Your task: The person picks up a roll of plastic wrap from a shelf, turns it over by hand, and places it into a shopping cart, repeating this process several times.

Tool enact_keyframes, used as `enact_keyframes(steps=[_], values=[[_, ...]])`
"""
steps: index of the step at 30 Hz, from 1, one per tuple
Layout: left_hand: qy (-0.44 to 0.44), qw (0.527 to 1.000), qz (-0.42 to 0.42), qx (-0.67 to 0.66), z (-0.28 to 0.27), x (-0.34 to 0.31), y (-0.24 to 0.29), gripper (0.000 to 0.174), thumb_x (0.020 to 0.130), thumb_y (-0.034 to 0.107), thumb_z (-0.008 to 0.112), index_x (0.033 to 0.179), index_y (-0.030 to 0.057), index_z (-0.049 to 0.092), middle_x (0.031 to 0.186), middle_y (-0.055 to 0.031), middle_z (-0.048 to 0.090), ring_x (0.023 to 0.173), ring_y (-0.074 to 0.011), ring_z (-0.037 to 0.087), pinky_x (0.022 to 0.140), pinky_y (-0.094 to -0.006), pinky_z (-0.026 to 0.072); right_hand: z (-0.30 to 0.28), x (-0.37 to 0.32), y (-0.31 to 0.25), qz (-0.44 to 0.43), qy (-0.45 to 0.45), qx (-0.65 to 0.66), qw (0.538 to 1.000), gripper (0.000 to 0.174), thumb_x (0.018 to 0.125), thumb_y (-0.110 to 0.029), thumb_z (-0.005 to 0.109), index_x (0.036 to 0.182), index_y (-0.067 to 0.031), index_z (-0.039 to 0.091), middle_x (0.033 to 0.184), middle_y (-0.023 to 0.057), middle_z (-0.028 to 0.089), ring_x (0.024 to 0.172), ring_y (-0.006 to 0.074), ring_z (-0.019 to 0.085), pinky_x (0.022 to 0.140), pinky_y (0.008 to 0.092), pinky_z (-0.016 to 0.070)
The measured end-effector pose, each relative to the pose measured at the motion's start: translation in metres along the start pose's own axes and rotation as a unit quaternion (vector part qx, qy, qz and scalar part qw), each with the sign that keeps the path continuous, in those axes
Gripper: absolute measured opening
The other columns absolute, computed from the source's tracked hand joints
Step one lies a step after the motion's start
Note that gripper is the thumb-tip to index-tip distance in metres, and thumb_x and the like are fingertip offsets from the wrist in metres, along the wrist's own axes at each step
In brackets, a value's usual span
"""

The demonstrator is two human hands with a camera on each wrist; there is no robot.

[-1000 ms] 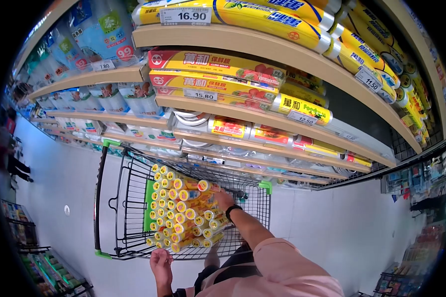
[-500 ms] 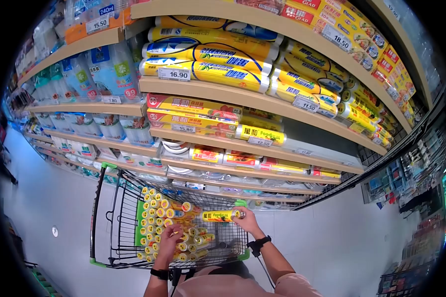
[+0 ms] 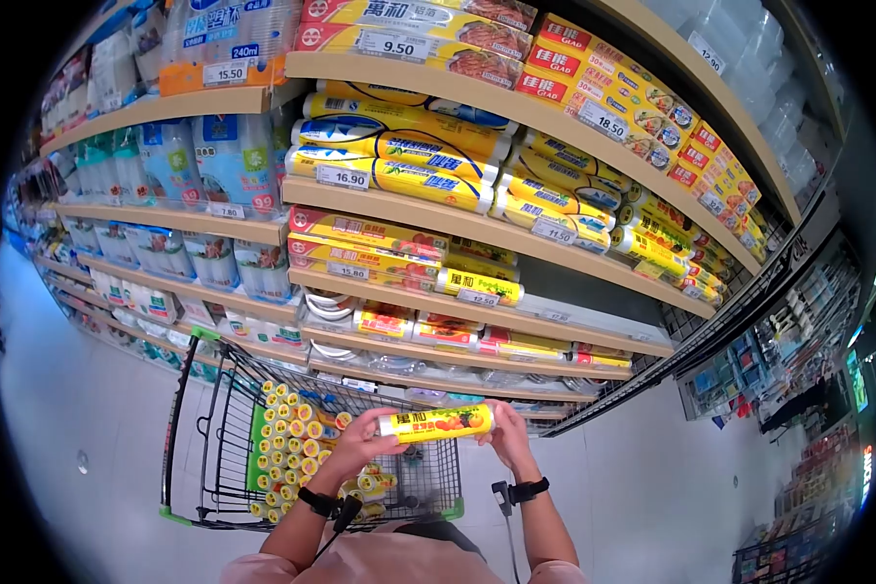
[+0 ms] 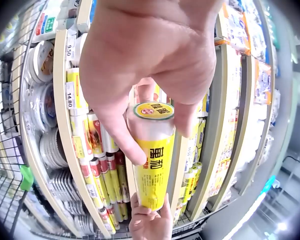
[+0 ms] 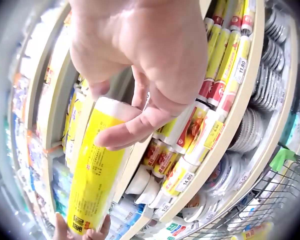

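Note:
Both hands hold a yellow-labelled roll of plastic food bags (image 3: 438,422) level above the shopping cart (image 3: 178,419). My left hand (image 3: 362,443) grips its left end, with thumb and fingers round the pale end in the left wrist view. At the other end, my right hand (image 3: 509,438) pinches the roll between thumb and fingers. Printed fruit on the label faces up towards me. Below and to the left, many similar rolls (image 3: 287,438) are stacked end-up in the cart, partly covered by my left hand and forearm.
Long shelves (image 3: 389,201) curve across the front, lined with yellow rolls (image 3: 399,180), boxed wrap (image 3: 370,238) and price tags (image 3: 342,177). Packs of plastic cups (image 3: 229,156) fill the left bays. Further racks (image 3: 798,487) stand at the right across the pale floor (image 3: 623,487).
My right hand has come out of the cart with a roll and raised it. The left hand has moved from the cart's near side to the roll's other end. The head view now shows higher shelves.

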State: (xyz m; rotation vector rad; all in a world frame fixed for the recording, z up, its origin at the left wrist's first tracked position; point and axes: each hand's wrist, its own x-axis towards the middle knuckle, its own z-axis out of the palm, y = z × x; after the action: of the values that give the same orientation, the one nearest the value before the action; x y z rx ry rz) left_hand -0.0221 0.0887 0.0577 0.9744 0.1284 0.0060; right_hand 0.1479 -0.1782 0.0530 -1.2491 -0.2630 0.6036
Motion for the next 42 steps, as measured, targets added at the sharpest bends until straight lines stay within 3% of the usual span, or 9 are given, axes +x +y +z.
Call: enact_keyframes(steps=[9,12,14,15,18,21,25,31,42], values=[[-0.003,0.969,0.201,0.145,0.033,0.012,0.044,0.058,0.077,-0.002,0.078,0.128,-0.0001,0.050,0.120,-0.0080,0.057,0.108,-0.0154,0.061,0.087,-0.0290,0.0554,0.030,0.018,-0.014,0.029,-0.056,0.101,0.993,0.059,0.105,-0.043,0.033,0.150,-0.0045,0.028,0.128,0.0166,0.055,0.095,0.0258,0.067,0.079,0.0341,0.0580],[0.045,0.903,0.305,0.300,0.054,0.009,0.062,0.057,0.072,0.008,0.084,0.123,0.0031,0.058,0.116,-0.0060,0.056,0.099,-0.0126,0.060,0.075,-0.0248,0.0537,0.060,0.032,-0.016,0.021,-0.051,0.120,0.991,0.065,0.104,-0.048,0.031,0.149,-0.0011,0.027,0.135,0.0188,0.048,0.107,0.0296,0.062,0.088,0.0380,0.0562],[0.053,0.883,0.296,0.362,0.070,-0.001,0.079,0.057,0.071,0.003,0.084,0.121,0.0017,0.058,0.122,-0.0091,0.054,0.112,-0.0190,0.060,0.094,-0.0301,0.0527,0.080,0.035,-0.019,0.043,-0.053,0.162,0.985,0.066,0.104,-0.049,0.031,0.147,0.0000,0.029,0.132,0.0179,0.049,0.113,0.0304,0.058,0.093,0.0402,0.0540],[0.078,0.875,0.294,0.376,0.079,-0.006,0.085,0.056,0.068,0.010,0.087,0.117,0.0030,0.061,0.119,-0.0100,0.057,0.108,-0.0212,0.062,0.090,-0.0315,0.0534,0.082,0.039,-0.012,0.042,-0.064,0.160,0.984,0.064,0.104,-0.049,0.032,0.144,0.0006,0.033,0.129,0.0171,0.050,0.116,0.0295,0.057,0.096,0.0409,0.0519],[0.117,0.792,0.386,0.458,0.082,-0.008,0.077,0.057,0.064,0.019,0.089,0.113,0.0062,0.063,0.109,-0.0107,0.062,0.101,-0.0269,0.064,0.085,-0.0362,0.0529,0.091,0.046,0.001,0.064,-0.086,0.170,0.980,0.060,0.104,-0.048,0.032,0.139,0.0003,0.038,0.125,0.0164,0.052,0.112,0.0276,0.059,0.095,0.0393,0.0528],[0.129,0.790,0.379,0.464,0.087,-0.018,0.077,0.057,0.064,0.019,0.089,0.113,0.0072,0.063,0.109,-0.0105,0.059,0.101,-0.0267,0.063,0.085,-0.0359,0.0522,0.103,0.041,-0.003,0.096,-0.091,0.189,0.973,0.055,0.104,-0.048,0.033,0.131,-0.0001,0.044,0.118,0.0156,0.057,0.105,0.0247,0.063,0.090,0.0379,0.0552],[0.120,0.811,0.379,0.428,0.080,-0.035,0.085,0.055,0.069,0.013,0.086,0.116,0.0058,0.060,0.118,-0.0111,0.050,0.108,-0.0259,0.059,0.091,-0.0357,0.0504,0.105,0.036,-0.008,0.089,-0.088,0.252,0.960,0.051,0.104,-0.045,0.038,0.127,-0.0002,0.047,0.117,0.0136,0.062,0.102,0.0233,0.065,0.084,0.0356,0.0571],[0.105,0.941,0.297,0.122,0.033,-0.029,0.063,0.053,0.083,-0.002,0.071,0.129,0.0028,0.046,0.121,-0.0091,0.049,0.108,-0.0210,0.062,0.089,-0.0293,0.0560,0.085,0.033,-0.024,0.017,-0.076,0.243,0.967,0.035,0.103,-0.025,0.048,0.131,-0.0061,0.044,0.118,0.0133,0.061,0.092,0.0232,0.064,0.072,0.0321,0.0546],[0.136,0.972,0.090,-0.168,0.006,-0.035,0.058,0.029,0.099,0.021,0.054,0.123,0.0054,0.049,0.106,-0.0154,0.064,0.084,-0.0305,0.070,0.073,-0.0357,0.0608,0.131,0.003,-0.044,-0.072,-0.181,0.122,0.973,0.078,0.087,-0.005,0.072,0.150,-0.0111,0.027,0.114,0.0090,0.060,0.086,0.0198,0.062,0.075,0.0306,0.0525]])
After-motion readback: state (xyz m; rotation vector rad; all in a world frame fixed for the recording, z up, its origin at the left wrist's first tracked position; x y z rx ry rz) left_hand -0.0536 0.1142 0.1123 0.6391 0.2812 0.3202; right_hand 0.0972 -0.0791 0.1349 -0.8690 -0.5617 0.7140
